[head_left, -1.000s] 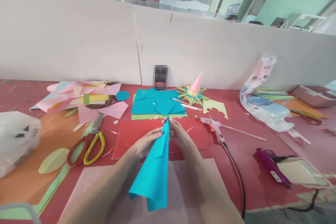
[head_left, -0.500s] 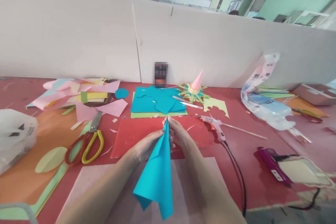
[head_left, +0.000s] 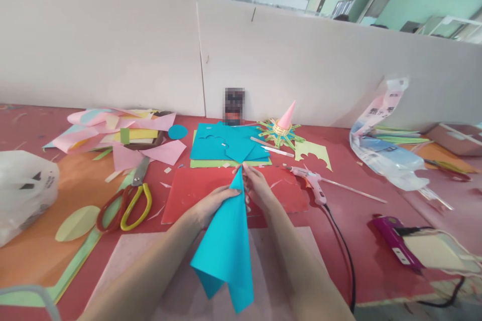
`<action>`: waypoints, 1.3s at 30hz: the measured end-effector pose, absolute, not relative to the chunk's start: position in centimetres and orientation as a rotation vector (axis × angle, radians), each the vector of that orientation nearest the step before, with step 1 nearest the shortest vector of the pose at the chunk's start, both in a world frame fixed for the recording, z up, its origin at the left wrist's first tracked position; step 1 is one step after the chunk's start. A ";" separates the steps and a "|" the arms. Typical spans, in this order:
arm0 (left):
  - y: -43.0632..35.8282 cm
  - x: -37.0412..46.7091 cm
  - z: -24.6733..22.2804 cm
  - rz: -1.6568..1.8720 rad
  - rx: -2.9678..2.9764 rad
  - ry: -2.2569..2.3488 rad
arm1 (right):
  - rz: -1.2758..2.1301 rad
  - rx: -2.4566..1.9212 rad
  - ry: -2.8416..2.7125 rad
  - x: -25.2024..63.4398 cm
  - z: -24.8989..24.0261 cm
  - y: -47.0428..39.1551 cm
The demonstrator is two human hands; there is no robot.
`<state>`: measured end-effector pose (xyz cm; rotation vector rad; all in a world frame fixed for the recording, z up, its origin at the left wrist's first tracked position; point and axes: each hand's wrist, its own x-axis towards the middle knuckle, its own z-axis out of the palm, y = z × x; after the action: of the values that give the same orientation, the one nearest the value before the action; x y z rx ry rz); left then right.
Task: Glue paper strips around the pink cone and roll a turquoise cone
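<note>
A sheet of blue paper point(head_left: 226, 241) is rolled into a loose cone, its narrow tip pointing away from me and its wide, uneven end hanging toward me. My left hand point(head_left: 214, 203) grips the cone's left side, thumb on top of the paper. At the tip, my right hand point(head_left: 256, 183) pinches the paper from the right. Some fingers of both hands are hidden behind the cone. Beyond the tip lie blue sheets point(head_left: 211, 143) on green paper. A red board point(head_left: 286, 190) lies beneath the hands.
Scissors point(head_left: 137, 180), pink paper scraps point(head_left: 165, 152) and a white plastic bag point(head_left: 26, 190) are on the left. To the right are a glue gun point(head_left: 314, 183) with its cable and a purple power strip point(head_left: 395, 243). A pink cone point(head_left: 286, 118) stands at the back.
The cone's wide end has opened out a little and shifted slightly right. My left thumb lies flatter across the paper. The whole view has shifted slightly.
</note>
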<state>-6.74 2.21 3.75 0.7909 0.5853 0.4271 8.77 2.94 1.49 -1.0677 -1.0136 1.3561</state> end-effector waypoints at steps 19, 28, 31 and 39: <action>3.0 -7.6 4.4 0.489 0.667 0.484 | 0.294 -1.669 -2.495 6.9 2.2 0.7; 3.1 -7.6 4.3 0.474 0.647 0.482 | 0.224 -1.708 -2.441 6.8 2.0 1.0; 3.1 -7.6 4.2 0.468 0.637 0.480 | 0.233 -1.702 -2.438 6.8 2.0 1.0; 3.0 -7.6 4.3 0.476 0.654 0.494 | 0.270 -1.681 -2.402 6.7 2.1 0.8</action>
<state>-7.60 3.05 4.33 0.6539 0.4941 0.4759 6.74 0.83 2.08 -1.6812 -2.4024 0.2702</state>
